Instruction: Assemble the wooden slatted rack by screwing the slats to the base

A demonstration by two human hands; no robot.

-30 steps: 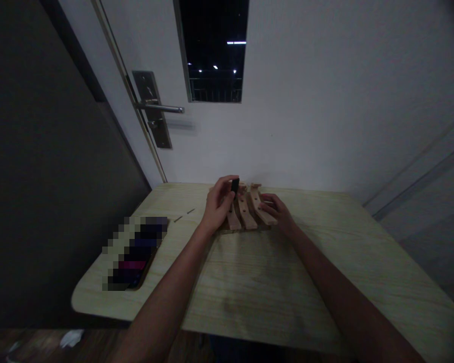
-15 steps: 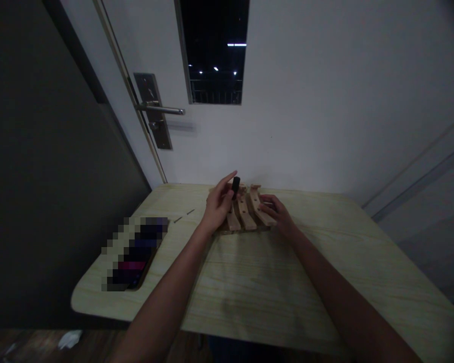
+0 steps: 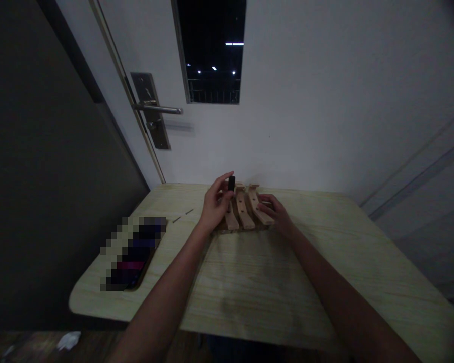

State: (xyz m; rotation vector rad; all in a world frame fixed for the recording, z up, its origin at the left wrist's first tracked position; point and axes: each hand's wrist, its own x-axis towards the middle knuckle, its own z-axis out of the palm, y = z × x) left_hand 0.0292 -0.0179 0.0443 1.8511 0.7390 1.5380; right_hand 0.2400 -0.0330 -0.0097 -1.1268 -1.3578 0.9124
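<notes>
A small wooden rack point(image 3: 245, 210) lies on the table, made of curved slats with dark holes set side by side on a base. My left hand point(image 3: 214, 205) is at its left side, thumb and fingers closed around a short black-handled tool point(image 3: 231, 183) that stands nearly upright over the left slat. The tool's lower end is hidden by my fingers. On the right, my right hand point(image 3: 278, 214) grips the edge of the rightmost slat, with fingers bent over it.
Two thin screws point(image 3: 183, 216) lie left of the rack. Closer to the table's left edge is a phone point(image 3: 136, 257), partly pixelated. The pale wood-grain table point(image 3: 249, 282) abuts a white door with a metal handle point(image 3: 159, 109).
My left hand and the black-handled tool have shifted very slightly left, and the tool stands a bit straighter. My right hand keeps its place on the rack. The whole view has drifted a little.
</notes>
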